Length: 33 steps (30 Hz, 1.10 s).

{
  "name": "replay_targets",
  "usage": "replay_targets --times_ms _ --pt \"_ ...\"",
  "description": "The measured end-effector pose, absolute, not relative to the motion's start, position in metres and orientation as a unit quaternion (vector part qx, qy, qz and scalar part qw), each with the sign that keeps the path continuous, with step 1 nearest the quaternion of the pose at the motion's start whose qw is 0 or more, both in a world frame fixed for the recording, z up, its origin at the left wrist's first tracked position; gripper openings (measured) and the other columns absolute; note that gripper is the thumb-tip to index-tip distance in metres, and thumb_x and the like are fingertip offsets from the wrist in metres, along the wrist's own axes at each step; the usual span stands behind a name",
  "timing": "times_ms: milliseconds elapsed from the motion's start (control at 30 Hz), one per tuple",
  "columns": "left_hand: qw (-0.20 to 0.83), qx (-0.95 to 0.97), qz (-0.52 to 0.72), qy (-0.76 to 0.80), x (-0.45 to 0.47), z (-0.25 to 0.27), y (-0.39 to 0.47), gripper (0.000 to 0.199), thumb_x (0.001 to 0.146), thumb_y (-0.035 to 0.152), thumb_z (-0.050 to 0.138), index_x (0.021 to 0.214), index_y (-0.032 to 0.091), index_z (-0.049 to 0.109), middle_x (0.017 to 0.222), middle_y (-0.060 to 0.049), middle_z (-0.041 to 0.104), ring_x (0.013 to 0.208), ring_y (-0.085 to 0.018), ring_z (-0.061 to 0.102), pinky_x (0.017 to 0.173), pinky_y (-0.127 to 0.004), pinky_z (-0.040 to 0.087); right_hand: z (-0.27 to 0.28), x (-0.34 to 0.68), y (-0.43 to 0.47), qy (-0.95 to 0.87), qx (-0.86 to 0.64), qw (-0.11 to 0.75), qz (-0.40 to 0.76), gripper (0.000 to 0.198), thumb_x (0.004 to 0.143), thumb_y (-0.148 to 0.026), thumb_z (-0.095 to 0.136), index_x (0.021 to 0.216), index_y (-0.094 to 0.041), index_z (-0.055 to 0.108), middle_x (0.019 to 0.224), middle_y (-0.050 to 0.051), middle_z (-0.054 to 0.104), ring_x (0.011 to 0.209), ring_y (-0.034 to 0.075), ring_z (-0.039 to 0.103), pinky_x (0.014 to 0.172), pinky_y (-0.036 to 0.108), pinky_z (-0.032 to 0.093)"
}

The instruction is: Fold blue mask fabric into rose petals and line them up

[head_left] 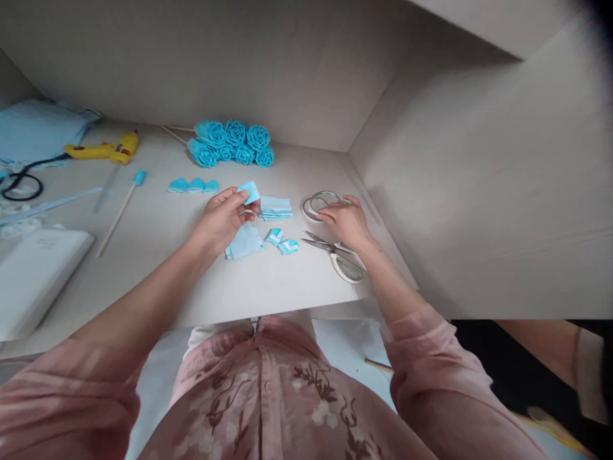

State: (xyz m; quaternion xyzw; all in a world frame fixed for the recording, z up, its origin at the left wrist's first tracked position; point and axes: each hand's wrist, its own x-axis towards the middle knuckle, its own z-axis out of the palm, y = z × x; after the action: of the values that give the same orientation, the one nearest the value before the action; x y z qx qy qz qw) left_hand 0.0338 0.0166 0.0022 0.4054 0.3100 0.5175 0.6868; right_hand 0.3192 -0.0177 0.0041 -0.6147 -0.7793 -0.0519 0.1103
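Note:
My left hand (223,216) pinches a small folded blue cloth piece (251,191) between thumb and fingers, raised above the table. My right hand (348,222) has its fingers on the rim of a roll of tape (310,209), which seems tilted; part of it is hidden by the fingers. Just below that hand lie scissors (330,248) with white handles, blades pointing left. Between my hands are a stack of light blue cloth pieces (276,208) and two small folded blue-and-white pieces (288,246). Another flat pale blue piece (244,241) lies below my left hand.
Blue rolled roses (234,144) on sticks lie at the back. Three folded petals (195,185) sit before them. Leftward are a blue-tipped stick (119,214), a yellow glue gun (108,151), a white box-like device (43,275) and pale blue cloth (43,131). A panel (479,172) stands at right.

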Motion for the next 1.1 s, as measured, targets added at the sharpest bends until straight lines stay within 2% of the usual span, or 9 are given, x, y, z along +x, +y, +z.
replay_targets --times_ms 167,300,500,867,1100 --pt "0.678 0.430 0.506 0.314 0.034 0.000 0.017 0.016 0.080 0.029 0.068 0.079 0.018 0.057 0.074 -0.001 0.063 0.065 -0.011 0.060 0.061 -0.023 0.045 0.005 0.316 -0.036 -0.769 -0.615 0.171 -0.010 0.025 0.095 -0.030 0.055 0.108 -0.023 0.076 0.115 0.010 0.074 0.108 0.028 0.064 0.096 0.042 0.043" --pt "0.668 0.445 0.501 0.323 0.035 -0.001 0.016 0.018 0.082 0.030 0.067 0.077 0.018 0.055 0.071 0.000 0.061 0.062 -0.010 0.058 0.061 -0.024 0.046 0.013 0.320 -0.061 -0.760 -0.617 0.183 0.091 0.026 0.095 -0.028 0.052 0.103 -0.024 0.077 0.104 0.006 0.077 0.094 0.023 0.069 0.082 0.034 0.048" --pt "0.674 0.445 0.502 0.310 0.035 0.000 0.015 0.016 0.082 0.026 0.066 0.075 0.018 0.054 0.069 0.001 0.061 0.062 -0.010 0.058 0.061 -0.023 0.046 0.010 0.318 -0.085 -0.742 -0.629 0.177 0.152 0.020 0.089 -0.026 0.060 0.098 -0.022 0.077 0.096 0.004 0.077 0.080 0.018 0.068 0.076 0.030 0.048" --pt "0.676 0.447 0.498 0.309 0.035 0.003 0.013 0.016 0.086 0.022 0.063 0.074 0.018 0.054 0.068 0.000 0.061 0.060 -0.010 0.057 0.061 -0.024 0.045 -0.010 0.312 -0.088 -0.715 -0.647 0.234 0.127 0.015 0.088 -0.022 0.057 0.087 -0.019 0.072 0.085 0.005 0.072 0.075 0.017 0.063 0.070 0.028 0.045" --pt "0.678 0.448 0.498 0.302 0.035 0.002 0.013 0.017 0.086 0.022 0.064 0.072 0.017 0.055 0.068 -0.001 0.061 0.060 -0.010 0.057 0.061 -0.024 0.045 -0.027 0.309 -0.091 -0.698 -0.666 0.254 0.068 0.014 0.090 -0.022 0.054 0.089 -0.019 0.068 0.089 0.007 0.072 0.077 0.018 0.064 0.072 0.029 0.044"
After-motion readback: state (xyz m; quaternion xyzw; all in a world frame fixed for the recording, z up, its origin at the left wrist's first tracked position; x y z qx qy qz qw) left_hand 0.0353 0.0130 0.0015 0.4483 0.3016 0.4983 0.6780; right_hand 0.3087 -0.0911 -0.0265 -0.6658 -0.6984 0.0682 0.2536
